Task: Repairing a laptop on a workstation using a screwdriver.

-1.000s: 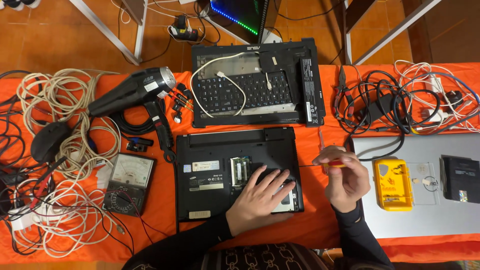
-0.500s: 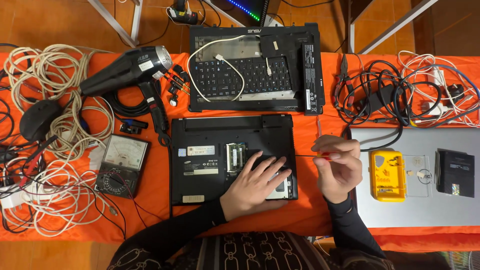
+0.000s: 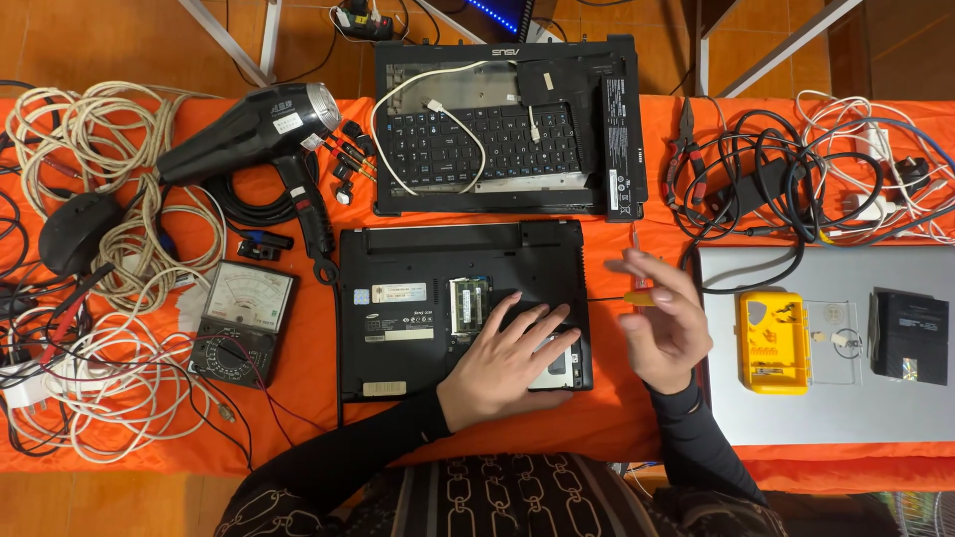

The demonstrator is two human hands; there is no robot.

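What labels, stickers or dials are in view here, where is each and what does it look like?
Two stickers on the upturned black laptop, left of the left hand: white rectangles.
Label strip on the upper laptop's right edge: narrow, white on black.
Meter dial, left of the laptop: pale face, black case.

Evenly and warmly lit from overhead; soft, short shadows under cables. Slightly motion-blurred: right hand (image 3: 665, 323) at centre right. Sharp elsewhere, mild bending at frame edges.
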